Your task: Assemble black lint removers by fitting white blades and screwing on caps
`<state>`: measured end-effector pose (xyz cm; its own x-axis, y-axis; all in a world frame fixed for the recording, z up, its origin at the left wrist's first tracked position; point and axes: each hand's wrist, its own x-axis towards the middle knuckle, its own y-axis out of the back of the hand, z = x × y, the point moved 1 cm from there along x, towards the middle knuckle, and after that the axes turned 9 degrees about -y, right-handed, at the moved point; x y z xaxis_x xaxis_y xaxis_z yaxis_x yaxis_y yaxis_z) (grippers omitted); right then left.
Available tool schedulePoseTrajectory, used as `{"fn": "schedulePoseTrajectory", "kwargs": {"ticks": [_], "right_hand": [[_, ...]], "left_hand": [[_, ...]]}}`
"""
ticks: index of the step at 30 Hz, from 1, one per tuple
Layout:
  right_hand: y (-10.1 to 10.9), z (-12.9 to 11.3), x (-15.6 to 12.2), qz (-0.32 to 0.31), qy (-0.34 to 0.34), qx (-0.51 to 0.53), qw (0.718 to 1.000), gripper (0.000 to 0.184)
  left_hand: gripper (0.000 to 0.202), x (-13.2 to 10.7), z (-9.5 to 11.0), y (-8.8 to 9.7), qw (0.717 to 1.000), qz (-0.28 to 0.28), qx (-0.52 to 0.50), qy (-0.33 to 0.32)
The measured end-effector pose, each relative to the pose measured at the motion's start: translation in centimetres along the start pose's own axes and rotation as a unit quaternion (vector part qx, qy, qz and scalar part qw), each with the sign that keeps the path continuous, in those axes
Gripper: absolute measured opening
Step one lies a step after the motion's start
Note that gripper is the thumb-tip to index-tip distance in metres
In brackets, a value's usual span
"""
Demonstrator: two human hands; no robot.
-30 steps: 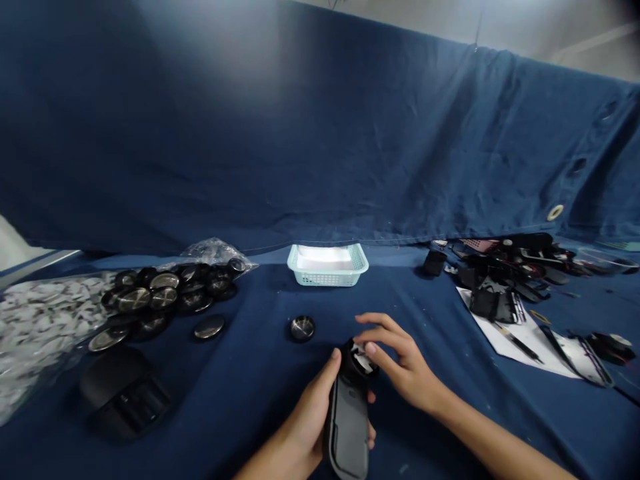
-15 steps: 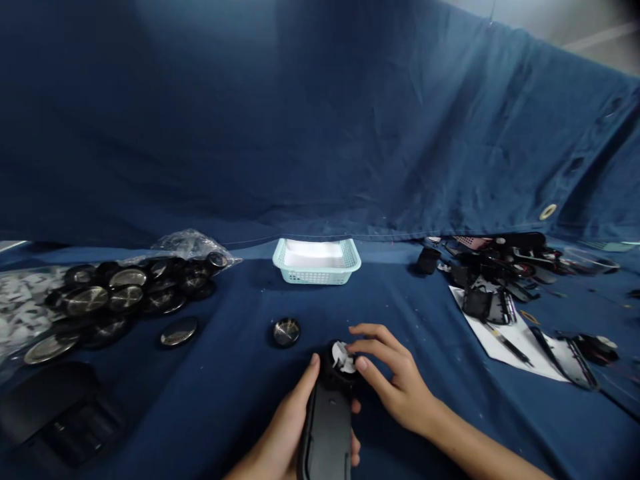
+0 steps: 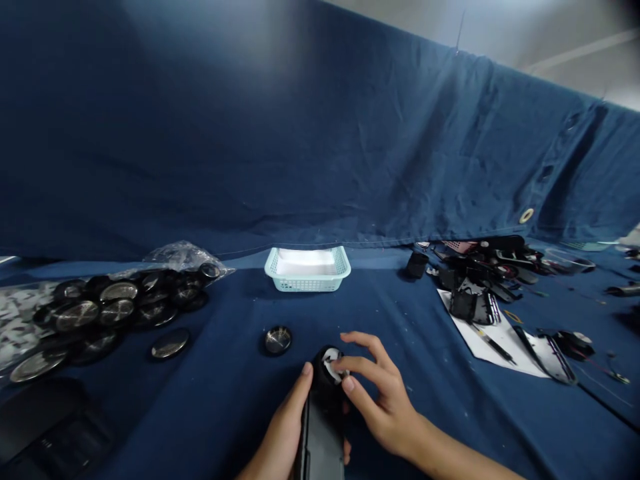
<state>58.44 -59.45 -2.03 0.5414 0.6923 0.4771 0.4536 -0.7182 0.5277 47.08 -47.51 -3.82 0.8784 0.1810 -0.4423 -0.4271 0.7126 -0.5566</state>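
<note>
My left hand (image 3: 286,427) is wrapped around a long black plastic housing (image 3: 324,433) with a rounded far end. In the round opening at that end sits a white plastic part (image 3: 330,361). The thumb and index finger of my right hand (image 3: 385,397) close on the edge of this white part, while another finger is stretched out above. Beyond the housing, slightly left, a round black cap (image 3: 277,340) with a shiny top lies on the blue cloth. The underside of the housing is hidden by my left hand.
Several round black caps (image 3: 117,310) are heaped at the left, beside a clear bag of white parts (image 3: 20,317). A pale green basket (image 3: 307,283) stands at the back. To the right lie a white sheet (image 3: 485,333), a pen-like tool (image 3: 495,343) and assorted black parts (image 3: 500,267).
The view has shifted a little. The housing's round end is tilted more to the right, and my right fingers have moved further over the white part.
</note>
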Motion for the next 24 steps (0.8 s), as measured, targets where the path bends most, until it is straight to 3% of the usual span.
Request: {"fn": "schedulePoseTrajectory", "kwargs": {"ticks": [7,12,17,20,24], "right_hand": [[0.4,-0.6,0.2,0.048,0.062,-0.179,0.981,0.029],[0.7,-0.7,-0.1,0.096,0.05,-0.188,0.976,0.024],[0.7,-0.9,-0.4,0.091,0.043,-0.129,0.987,0.019],[0.4,-1.0,-0.5,0.098,-0.034,-0.037,0.994,0.018],[0.1,-0.6,-0.4,0.094,-0.164,0.082,0.978,0.033]], "left_hand": [[0.07,-0.1,-0.3,-0.5,0.997,0.046,0.043,-0.041],[0.068,-0.1,0.0,-1.0,0.996,0.061,0.03,-0.052],[0.073,-0.3,-0.2,-1.0,0.997,0.029,0.044,-0.054],[0.069,-0.4,-0.3,-1.0,0.996,0.021,0.034,-0.078],[0.068,-0.4,-0.3,-1.0,0.998,0.015,0.025,-0.061]]}}
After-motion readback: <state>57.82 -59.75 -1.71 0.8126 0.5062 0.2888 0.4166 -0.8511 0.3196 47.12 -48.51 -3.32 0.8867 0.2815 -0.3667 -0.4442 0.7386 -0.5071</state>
